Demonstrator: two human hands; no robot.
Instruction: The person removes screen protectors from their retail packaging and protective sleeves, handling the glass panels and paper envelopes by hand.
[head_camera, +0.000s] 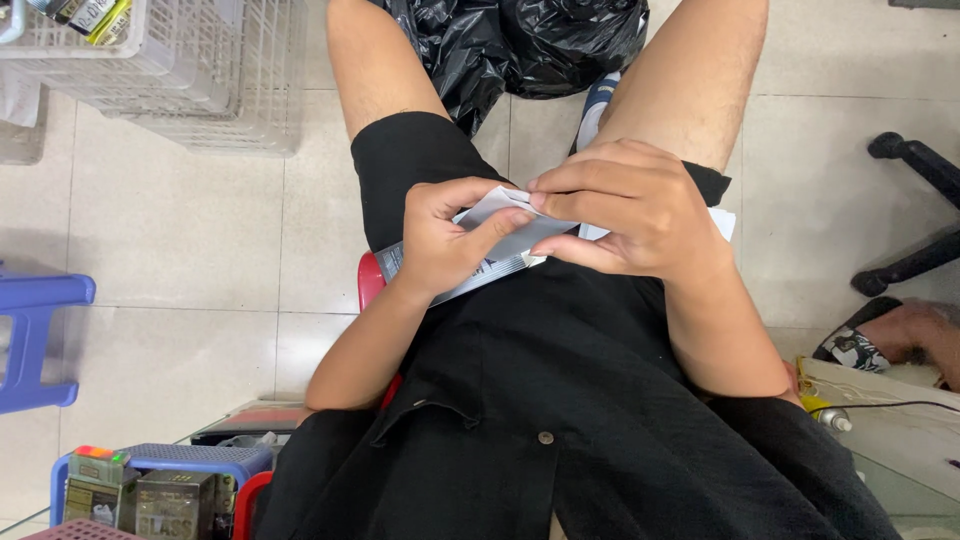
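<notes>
Flat grey-and-white packet (500, 262) held over the lap between both hands, its white flap lifted at the top edge but the packet not fully opened; contents not visible. Left hand (447, 243) grasps the packet's left half, thumb pressed across its face. Right hand (630, 208) pinches the flap's upper edge with its fingertips, black rubbish bag (530, 45) on the floor beyond.

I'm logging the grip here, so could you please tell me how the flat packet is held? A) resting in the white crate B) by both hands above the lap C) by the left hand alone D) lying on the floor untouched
B: the left hand and right hand both pinch the packet above the lap.
</notes>
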